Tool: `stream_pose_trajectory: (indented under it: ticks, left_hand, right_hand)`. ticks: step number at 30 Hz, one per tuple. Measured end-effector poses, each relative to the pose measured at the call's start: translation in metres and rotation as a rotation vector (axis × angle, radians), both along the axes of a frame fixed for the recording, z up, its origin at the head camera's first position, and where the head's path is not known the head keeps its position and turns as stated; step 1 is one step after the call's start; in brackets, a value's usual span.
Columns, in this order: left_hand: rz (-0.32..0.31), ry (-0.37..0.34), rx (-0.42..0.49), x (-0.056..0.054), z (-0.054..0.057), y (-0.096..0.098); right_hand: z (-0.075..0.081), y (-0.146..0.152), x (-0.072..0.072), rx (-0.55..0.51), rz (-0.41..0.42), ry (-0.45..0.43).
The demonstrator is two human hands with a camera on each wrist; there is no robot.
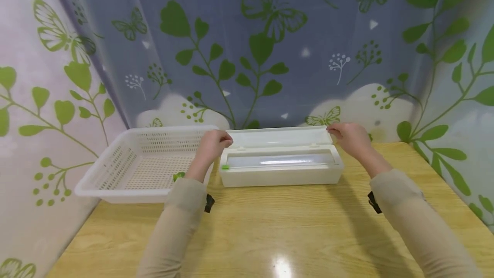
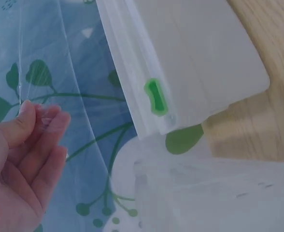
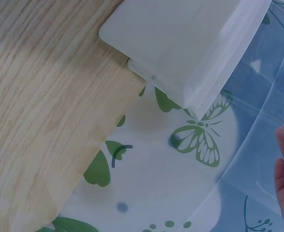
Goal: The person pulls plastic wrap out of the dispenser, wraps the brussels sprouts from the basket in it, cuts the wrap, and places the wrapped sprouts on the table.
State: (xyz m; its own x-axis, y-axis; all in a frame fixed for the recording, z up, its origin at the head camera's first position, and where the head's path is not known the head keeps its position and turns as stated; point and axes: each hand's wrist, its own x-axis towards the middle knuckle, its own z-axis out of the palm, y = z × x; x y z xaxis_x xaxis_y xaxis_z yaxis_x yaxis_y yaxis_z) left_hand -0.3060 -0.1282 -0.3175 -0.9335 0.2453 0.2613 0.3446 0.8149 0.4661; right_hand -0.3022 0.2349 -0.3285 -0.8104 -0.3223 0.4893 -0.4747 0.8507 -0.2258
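Observation:
A white cling film dispenser (image 1: 281, 177) stands on the table with its hinged lid (image 1: 283, 137) raised at the back. A roll shows under its window, and a green slide cutter (image 2: 155, 96) sits at its left end. My left hand (image 1: 211, 144) is at the lid's left corner. In the left wrist view it pinches clear cling film (image 2: 67, 43) between thumb and fingers, apart from the box. By the lid's right corner my right hand (image 1: 351, 137) has thumb and fingertips together. The right wrist view cuts off most of that hand, with faint clear film reaching toward it.
To the left stands a white plastic basket (image 1: 115, 193) with slotted sides, holding a small green item (image 1: 179, 176), partly hidden by my left arm. Beneath everything is a wood-grain table (image 1: 270, 226). A blue and white patterned curtain (image 1: 231, 55) hangs behind its back edge.

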Motion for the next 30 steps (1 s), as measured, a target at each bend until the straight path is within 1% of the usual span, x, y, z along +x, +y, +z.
stream_pose_trajectory:
  ticks: [4,8,12,15,20,27,30]
  left_hand:
    - [0.003,0.013,0.023,0.000,0.007,0.000]
    - [0.006,0.020,0.031,0.002,0.012,0.001]
    - [0.010,0.054,0.039,0.003,0.018,0.001]
    - [0.012,0.075,0.028,0.003,0.022,0.001]
    - [0.014,0.085,0.009,0.002,0.028,0.003]
    - [0.025,0.123,0.006,0.003,0.039,0.005]
    - [0.036,0.135,0.000,0.005,0.045,0.006]
  right_hand:
    - [0.006,0.001,0.002,0.007,0.005,0.048]
    - [0.010,0.001,0.005,0.007,0.006,0.065]
    - [0.014,0.001,0.008,-0.001,0.017,0.085]
    - [0.018,0.000,0.010,-0.002,0.025,0.107]
    - [0.024,0.002,0.013,-0.001,0.031,0.145]
    - [0.037,0.004,0.017,0.002,0.026,0.134]
    - [0.043,0.005,0.018,0.004,0.034,0.150]
